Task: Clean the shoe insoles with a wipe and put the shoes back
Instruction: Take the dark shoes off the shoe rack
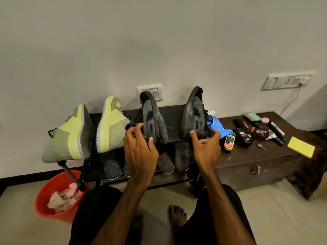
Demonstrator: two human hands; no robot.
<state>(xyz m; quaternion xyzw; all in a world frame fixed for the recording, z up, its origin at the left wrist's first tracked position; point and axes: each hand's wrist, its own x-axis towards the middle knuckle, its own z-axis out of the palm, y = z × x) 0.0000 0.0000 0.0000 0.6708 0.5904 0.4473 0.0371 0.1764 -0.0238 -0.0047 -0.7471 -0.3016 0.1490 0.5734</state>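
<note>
left shoe (154,117) is gripped by left hand (139,151), right shoe (193,112) by right hand (206,147); putting back is judged in hand; insoles (182,156) must be refitted next.

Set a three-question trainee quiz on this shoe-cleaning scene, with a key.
1. True or false: the left hand grips the left black shoe and the right hand grips the right black shoe.
2. Where is the red bucket? A: on the floor by the left end of the rack. B: on the brown chest. C: on top of the rack.
3. How many green-yellow sneakers stand on the rack?
Key: 1 true; 2 A; 3 two.
</note>
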